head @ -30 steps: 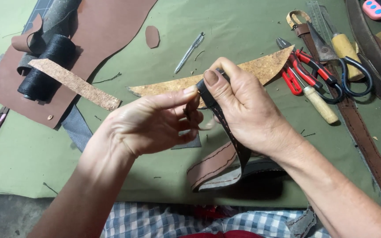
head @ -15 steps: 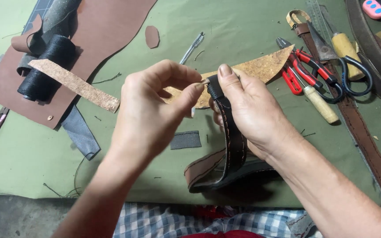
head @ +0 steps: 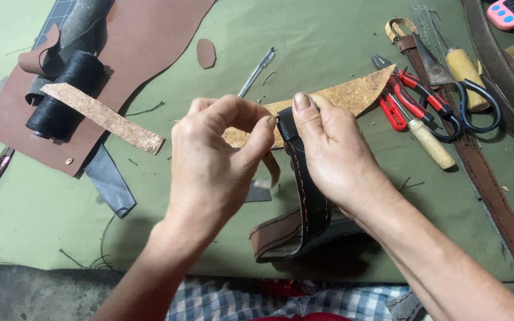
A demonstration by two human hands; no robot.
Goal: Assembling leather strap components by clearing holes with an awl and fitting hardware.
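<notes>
Hands first: you are pinching the top end of a dark stitched leather strap [head: 307,196] with your right hand [head: 328,151], while your left hand [head: 215,160] is closing thumb and forefinger beside it. Strap is looping down over the green counter [head: 43,202]. Behind it a cork strip [head: 352,95] is lying, then red pliers [head: 408,98] and scissors [head: 471,101].

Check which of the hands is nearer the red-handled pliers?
Right. The right hand pinches the stitched leather strap just left of the red-handled pliers; the left hand sits farther left, beyond the strap.
</notes>
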